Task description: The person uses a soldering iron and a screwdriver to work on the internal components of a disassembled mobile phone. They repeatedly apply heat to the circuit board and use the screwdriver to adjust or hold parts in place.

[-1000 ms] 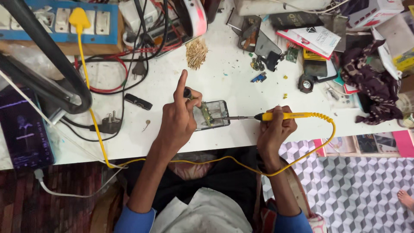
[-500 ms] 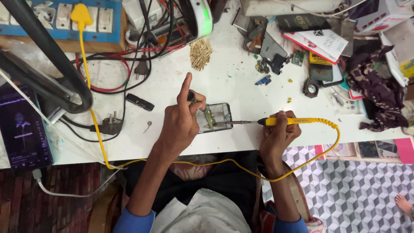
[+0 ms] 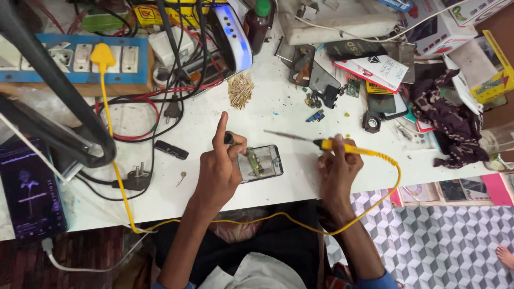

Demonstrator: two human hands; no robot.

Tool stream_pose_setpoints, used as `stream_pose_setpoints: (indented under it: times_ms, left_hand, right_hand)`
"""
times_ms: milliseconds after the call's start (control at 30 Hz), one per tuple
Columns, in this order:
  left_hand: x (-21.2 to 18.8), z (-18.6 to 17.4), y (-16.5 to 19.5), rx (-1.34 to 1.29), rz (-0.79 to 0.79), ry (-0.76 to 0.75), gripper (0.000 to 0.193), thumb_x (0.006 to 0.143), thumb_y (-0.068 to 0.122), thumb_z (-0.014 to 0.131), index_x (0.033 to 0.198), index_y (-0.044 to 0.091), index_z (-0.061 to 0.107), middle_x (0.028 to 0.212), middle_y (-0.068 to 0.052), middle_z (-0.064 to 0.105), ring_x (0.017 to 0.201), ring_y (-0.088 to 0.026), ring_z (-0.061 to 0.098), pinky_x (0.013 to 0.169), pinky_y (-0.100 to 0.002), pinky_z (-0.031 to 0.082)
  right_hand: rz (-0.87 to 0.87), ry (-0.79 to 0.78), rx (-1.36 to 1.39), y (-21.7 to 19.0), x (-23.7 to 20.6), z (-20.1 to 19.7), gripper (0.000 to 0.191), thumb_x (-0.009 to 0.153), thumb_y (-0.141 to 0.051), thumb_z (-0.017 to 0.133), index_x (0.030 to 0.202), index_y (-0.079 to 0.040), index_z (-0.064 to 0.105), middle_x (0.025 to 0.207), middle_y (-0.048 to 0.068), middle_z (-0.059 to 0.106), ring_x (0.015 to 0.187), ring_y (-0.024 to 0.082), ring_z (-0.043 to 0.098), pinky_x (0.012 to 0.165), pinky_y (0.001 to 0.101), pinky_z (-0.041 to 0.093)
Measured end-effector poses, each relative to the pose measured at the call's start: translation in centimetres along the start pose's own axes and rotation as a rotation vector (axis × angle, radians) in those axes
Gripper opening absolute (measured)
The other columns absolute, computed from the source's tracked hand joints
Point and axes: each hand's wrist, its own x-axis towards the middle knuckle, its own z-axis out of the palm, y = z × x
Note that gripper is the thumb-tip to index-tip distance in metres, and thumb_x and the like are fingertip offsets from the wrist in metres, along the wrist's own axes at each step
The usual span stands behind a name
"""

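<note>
An opened phone with its back off lies near the front edge of the white table. My left hand rests at the phone's left side, index finger pointing up, and pinches a small dark tool between thumb and fingers. My right hand grips a yellow soldering iron by its handle. Its metal tip points left and hovers above the table behind the phone. The yellow cord loops under my arms.
A blue power strip with a yellow plug sits at the back left, beside tangled cables. A bundle of small sticks, loose phone parts, boxes and a dark cloth crowd the back right. A lit phone lies far left.
My right hand has lifted the soldering iron's tip off the phone and swung it up and back. My left hand stays by the phone with the finger raised.
</note>
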Motion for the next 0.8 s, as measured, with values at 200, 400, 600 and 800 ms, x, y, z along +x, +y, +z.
stream_pose_setpoints:
  times_ms: [200,400,600,800]
  left_hand:
    - [-0.6,0.0,-0.1,-0.016,-0.001,-0.008,0.079,0.09,-0.021,0.051,0.159,-0.005,0.018,0.096,-0.014,0.069,0.087,-0.027,0.075,0.082,-0.035,0.064]
    - [-0.9,-0.3,0.1,-0.001,-0.036,-0.018,0.078,0.09,-0.019,0.052,0.159,-0.006,0.018,0.1,-0.014,0.071,0.089,-0.028,0.076,0.081,-0.037,0.063]
    - [-0.6,-0.2,-0.2,0.014,-0.007,-0.013,0.075,0.094,-0.016,0.055,0.159,-0.005,0.018,0.1,-0.014,0.071,0.089,-0.028,0.076,0.076,-0.035,0.062]
    - [-0.9,-0.1,0.0,-0.005,-0.014,-0.011,0.074,0.095,-0.016,0.055,0.159,-0.004,0.019,0.098,-0.013,0.07,0.088,-0.026,0.076,0.078,-0.034,0.063]
  right_hand:
    - [-0.029,-0.209,-0.216,0.3,3.1,2.9,0.02,0.098,-0.026,0.068,0.096,-0.006,0.064,0.08,0.006,0.07,0.046,0.006,0.051,0.037,0.0203,0.033]
    - [-0.02,-0.421,-0.22,1.5,5.3,4.3,0.022,0.099,-0.025,0.073,0.097,-0.004,0.067,0.082,0.008,0.073,0.05,0.006,0.054,0.042,0.0197,0.035]
    - [-0.087,-0.391,-0.194,2.7,5.9,4.0,0.021,0.099,-0.025,0.074,0.099,-0.005,0.066,0.085,0.008,0.074,0.053,0.006,0.056,0.046,0.0197,0.041]
    - [0.0,-0.368,-0.073,3.3,6.6,3.3,0.023,0.099,-0.025,0.073,0.092,-0.005,0.064,0.077,0.011,0.073,0.047,0.009,0.058,0.041,0.0224,0.042]
